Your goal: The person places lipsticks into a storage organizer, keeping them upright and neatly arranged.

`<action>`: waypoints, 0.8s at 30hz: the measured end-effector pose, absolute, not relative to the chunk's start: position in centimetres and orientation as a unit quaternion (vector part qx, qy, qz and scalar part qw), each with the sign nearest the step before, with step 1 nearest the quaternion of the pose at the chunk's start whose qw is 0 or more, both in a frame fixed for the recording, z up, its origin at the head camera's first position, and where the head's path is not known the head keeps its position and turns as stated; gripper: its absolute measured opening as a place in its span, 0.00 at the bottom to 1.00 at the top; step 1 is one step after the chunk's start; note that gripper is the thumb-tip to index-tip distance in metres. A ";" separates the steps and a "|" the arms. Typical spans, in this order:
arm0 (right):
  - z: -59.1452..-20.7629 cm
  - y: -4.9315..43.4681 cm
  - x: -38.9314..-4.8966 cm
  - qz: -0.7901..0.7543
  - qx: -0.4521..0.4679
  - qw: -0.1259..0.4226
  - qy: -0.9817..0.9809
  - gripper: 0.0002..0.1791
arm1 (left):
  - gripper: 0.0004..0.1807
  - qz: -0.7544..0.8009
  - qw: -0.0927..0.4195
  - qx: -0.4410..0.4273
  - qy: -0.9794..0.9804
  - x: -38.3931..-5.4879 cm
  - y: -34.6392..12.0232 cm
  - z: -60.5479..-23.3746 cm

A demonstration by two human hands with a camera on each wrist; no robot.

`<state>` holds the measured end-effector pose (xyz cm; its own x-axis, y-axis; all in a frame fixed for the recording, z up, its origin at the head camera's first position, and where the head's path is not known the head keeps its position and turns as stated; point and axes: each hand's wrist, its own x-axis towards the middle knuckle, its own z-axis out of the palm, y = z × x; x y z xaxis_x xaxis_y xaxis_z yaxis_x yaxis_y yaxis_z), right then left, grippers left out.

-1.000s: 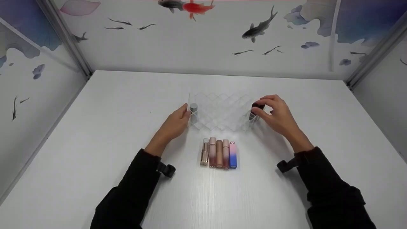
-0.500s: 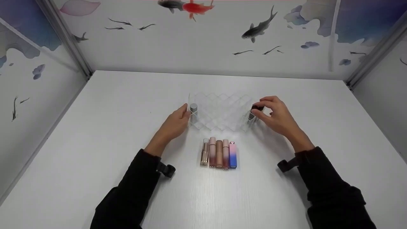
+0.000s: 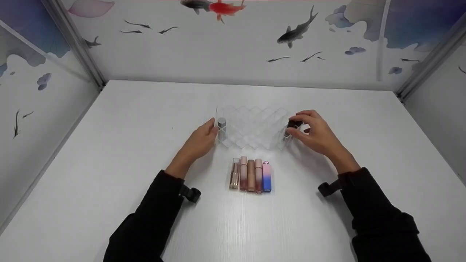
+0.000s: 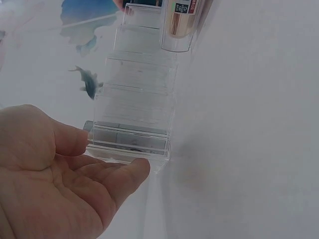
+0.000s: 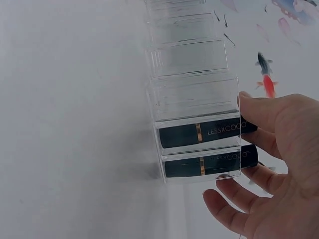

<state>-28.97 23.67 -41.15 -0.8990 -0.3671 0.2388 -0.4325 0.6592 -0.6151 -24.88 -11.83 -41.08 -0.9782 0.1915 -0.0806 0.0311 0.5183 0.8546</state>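
A clear divided cosmetics organizer [image 3: 255,127] stands on the white table. My left hand [image 3: 201,140] grips its left end, thumb near the rim and fingers along the end wall, beside a grey-capped tube [image 3: 221,124] in the end slot. At the opposite end, two dark lipstick tubes [image 5: 180,134] with gold bands sit in neighbouring slots. My right hand [image 3: 317,134] pinches the cap of the inner dark tube between thumb and index finger; its other fingers lie beyond the organizer's end wall, as the right wrist view shows.
In front of the organizer lies a row of several lip tubes: a clear-and-gold one [image 3: 234,174], pinkish ones, a tan one [image 3: 251,175] and a pink-and-blue one [image 3: 267,177]. Behind the table rises a white wall [image 3: 233,54] printed with fish.
My right hand has shifted slightly, its thumb and the dark tube moving a little down and left into the slot. My left hand and the row of tubes have stayed put.
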 end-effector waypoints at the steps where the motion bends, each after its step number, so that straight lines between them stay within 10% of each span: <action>1: -41.1 23.7 -29.0 0.352 0.219 0.044 -0.909 0.26 | 0.33 0.484 0.083 0.064 0.869 -24.9 -11.8 -41.1; 24: -40.6 24.0 -28.9 0.347 0.114 -0.087 -0.927 0.49 | 0.32 0.496 0.078 0.063 0.863 -25.1 -11.9 -41.3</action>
